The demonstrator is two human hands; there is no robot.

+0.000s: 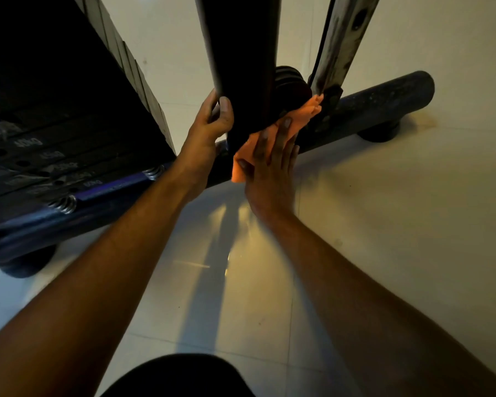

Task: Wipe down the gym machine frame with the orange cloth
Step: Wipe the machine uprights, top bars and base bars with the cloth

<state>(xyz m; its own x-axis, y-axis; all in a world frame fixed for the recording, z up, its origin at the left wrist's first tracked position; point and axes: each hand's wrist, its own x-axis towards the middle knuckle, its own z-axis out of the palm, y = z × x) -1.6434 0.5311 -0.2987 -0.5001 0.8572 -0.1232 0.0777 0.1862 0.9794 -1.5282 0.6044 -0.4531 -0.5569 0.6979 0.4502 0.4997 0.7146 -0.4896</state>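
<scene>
Head view looks steeply down past both forearms at a pale tiled floor (pixel 384 224), glossy and catching a warm reflection between the arms. Across the floor runs the gym machine frame (pixel 384 97), its dark round base tube lying diagonally from lower left to upper right and standing on black rubber feet (pixel 380 134). At the left a weight stack (pixel 40 110) of dark numbered plates rises above the blue part of the base, with two coil springs (pixel 66 204) at its foot. A thick dark upright post (pixel 241 53) climbs out of the base in the middle, and a worn, pale metal bar (pixel 344 38) leans up just to its right. Both arms stretch forward, bare, nearly straight. The left hand (pixel 209 121) wraps round the lower end of the upright post, thumb on the near face and fingers curled behind it, a firm grip on the post. The right hand (pixel 269 164) lies flat with fingers straight and slightly spread, pressing the orange cloth (pixel 304 116) against the base tube where the post meets it; its grip is wide, nothing pinched. Cloth shows beyond the fingertips toward the pale bar and beside the thumb at the lower left.
</scene>
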